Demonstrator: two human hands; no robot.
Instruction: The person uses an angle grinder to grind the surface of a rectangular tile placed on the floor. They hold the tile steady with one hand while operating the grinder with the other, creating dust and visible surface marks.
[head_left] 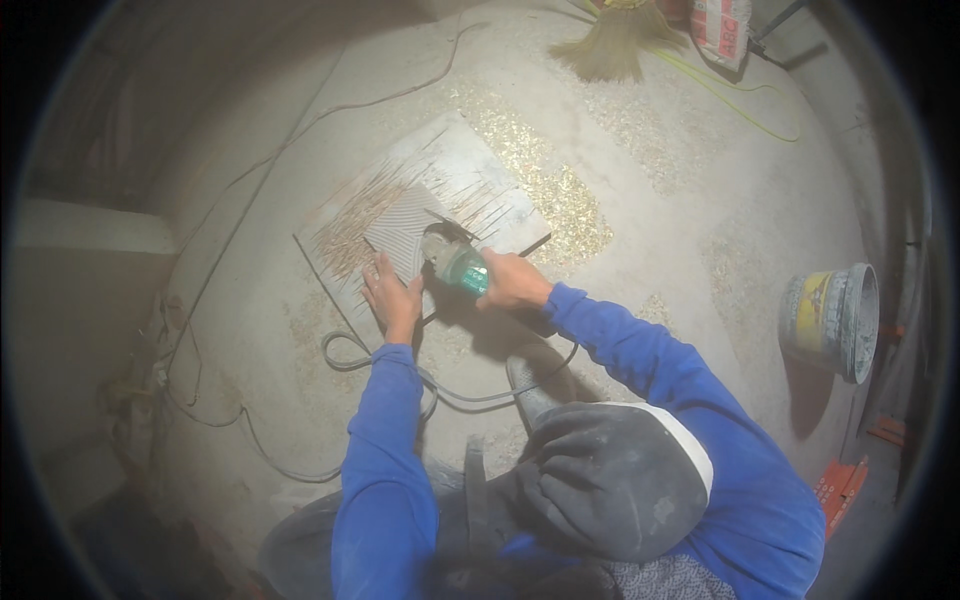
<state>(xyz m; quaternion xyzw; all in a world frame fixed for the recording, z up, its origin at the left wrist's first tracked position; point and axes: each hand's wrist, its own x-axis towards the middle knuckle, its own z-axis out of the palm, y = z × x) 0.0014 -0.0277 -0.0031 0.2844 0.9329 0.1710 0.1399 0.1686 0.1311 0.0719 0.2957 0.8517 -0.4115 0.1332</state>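
Tile (pixel 398 222) looks hard but easy to crack, best held at its near edge, where the spread left hand (pixel 394 297) rests; the right hand (pixel 515 281) grips a grinder (pixel 462 268).

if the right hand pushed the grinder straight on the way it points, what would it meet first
Probably the ribbed tile, just beyond the grinder in the right hand; depth is unclear.
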